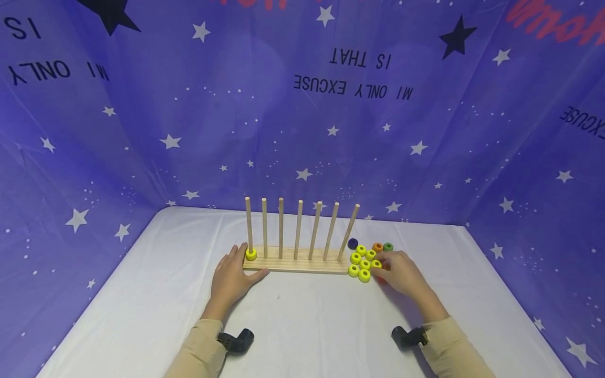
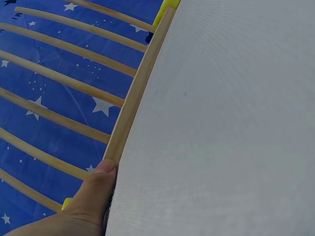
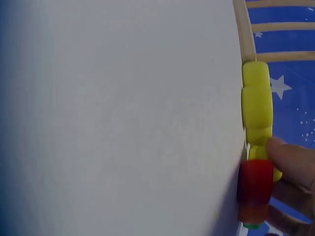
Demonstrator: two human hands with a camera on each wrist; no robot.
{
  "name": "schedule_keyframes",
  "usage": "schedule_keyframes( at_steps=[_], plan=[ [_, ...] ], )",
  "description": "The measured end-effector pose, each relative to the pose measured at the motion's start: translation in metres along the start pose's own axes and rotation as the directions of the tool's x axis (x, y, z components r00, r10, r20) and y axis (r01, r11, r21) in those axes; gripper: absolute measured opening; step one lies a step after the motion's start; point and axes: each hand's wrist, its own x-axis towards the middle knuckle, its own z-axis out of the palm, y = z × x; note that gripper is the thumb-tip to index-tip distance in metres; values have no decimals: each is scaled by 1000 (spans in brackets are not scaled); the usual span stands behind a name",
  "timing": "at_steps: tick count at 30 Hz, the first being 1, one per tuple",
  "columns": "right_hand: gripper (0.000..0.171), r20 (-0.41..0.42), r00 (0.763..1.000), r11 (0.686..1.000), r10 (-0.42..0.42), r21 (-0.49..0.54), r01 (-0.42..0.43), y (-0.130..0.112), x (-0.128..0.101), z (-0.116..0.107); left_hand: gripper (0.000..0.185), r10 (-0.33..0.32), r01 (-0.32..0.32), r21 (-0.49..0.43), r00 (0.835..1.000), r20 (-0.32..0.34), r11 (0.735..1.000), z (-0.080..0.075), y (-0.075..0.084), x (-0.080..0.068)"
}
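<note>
We are resting our left hand [image 1: 233,278] against the left end of the wooden peg rack [image 1: 296,263], lower centre of the frame, fingers fairly straight, thumb along its base. One yellow ring [image 1: 251,254] is sitting on the leftmost peg. Our right hand [image 1: 402,273] is reaching into the yellow rings [image 1: 361,262] clustered on the white worktop [image 1: 307,325] just right of the rack, its grip closing on one yellow ring there.
</note>
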Motion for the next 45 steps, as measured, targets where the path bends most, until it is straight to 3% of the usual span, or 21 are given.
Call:
schedule_keyframes(
  at_steps=[8,12,25,35,45],
  plan=[
    [40,-80,996,997,-37,71,43,-6,-4,-24,105,-13,14,-11,1000,14,1000,-1,1,-1],
    [39,-144,987,996,-68,53,76,-17,-1,-45,105,-14,14,-6,1000,14,1000,-1,1,0],
    [42,-327,931,979,-164,59,193,-78,15,-112,105,-13,13,1,1000,9,1000,-1,-2,-2],
    [43,-359,900,948,-247,103,301,-133,30,-127,103,-17,17,1,1000,6,1000,-1,-3,-3],
    [38,-379,850,905,-366,69,420,-182,44,-124,104,-23,24,-8,1000,16,1000,0,0,-2]
  ],
)
